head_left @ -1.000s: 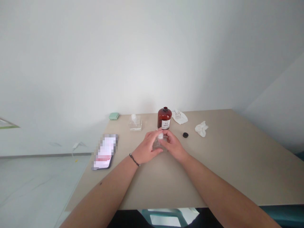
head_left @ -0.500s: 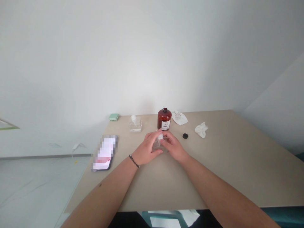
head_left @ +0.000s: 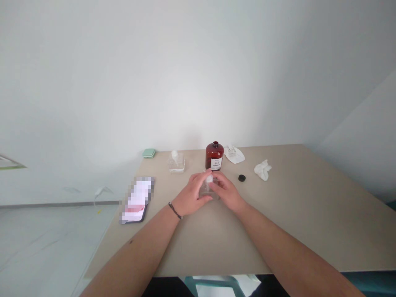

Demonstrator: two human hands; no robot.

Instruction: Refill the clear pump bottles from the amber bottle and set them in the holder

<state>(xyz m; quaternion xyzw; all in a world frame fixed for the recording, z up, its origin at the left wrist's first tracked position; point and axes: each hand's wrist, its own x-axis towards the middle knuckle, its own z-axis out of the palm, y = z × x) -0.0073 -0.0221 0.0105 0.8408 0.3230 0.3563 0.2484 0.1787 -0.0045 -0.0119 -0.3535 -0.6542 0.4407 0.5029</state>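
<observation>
Between my two hands stands a small clear square bottle [head_left: 204, 191] with a white rounded top [head_left: 209, 178]. My left hand [head_left: 195, 192] curves around its left side, with the fingers reaching behind it and the thumb in front. On the right, my right hand [head_left: 225, 190] has its thumb and fingers closed at the white top. The fingers partly cover the bottle. Just behind the hands is a dark red-brown bottle [head_left: 213, 154] with a white label and an uncapped neck. A black cap [head_left: 241, 178] lies to the right of it.
A second clear square bottle [head_left: 176, 168] with a white top stands at the back left, near a green box [head_left: 149, 153]. A phone [head_left: 136, 200] lies on the left. Crumpled white tissues [head_left: 262, 170] and a flatter tissue [head_left: 235, 155] are on the table [head_left: 293, 214]. A wall rises behind.
</observation>
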